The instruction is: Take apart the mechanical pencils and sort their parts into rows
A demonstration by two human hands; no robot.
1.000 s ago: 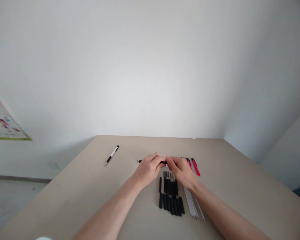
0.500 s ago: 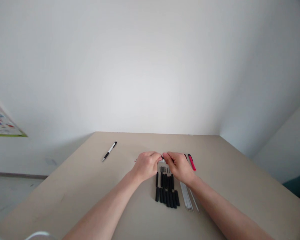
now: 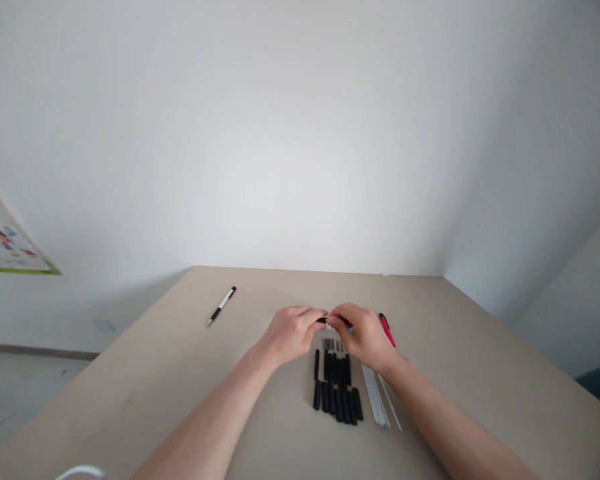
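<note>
My left hand [image 3: 291, 335] is closed, its thumb and fingers pinching a short black pen part [image 3: 322, 320]. Right beside it, my right hand [image 3: 363, 333] is pinched at the other end of that part; what its fingers hold is mostly hidden. A speck of blue shows under the right fingers. Below the hands lie small metal springs [image 3: 333, 345] in a row. Nearer to me are two rows of black pen barrel pieces [image 3: 336, 393]. Thin white refills [image 3: 375, 399] lie next to them, partly under my right forearm.
A white and black pen [image 3: 221, 307] lies at the left of the beige table [image 3: 180, 373]. A red and black pen [image 3: 387, 329] lies just beyond my right hand. The table's far edge meets a white wall [image 3: 300, 133].
My hands stay together, with the right fingers turned a little and more of the black part showing by the left fingers. The whole view has shifted slightly.
</note>
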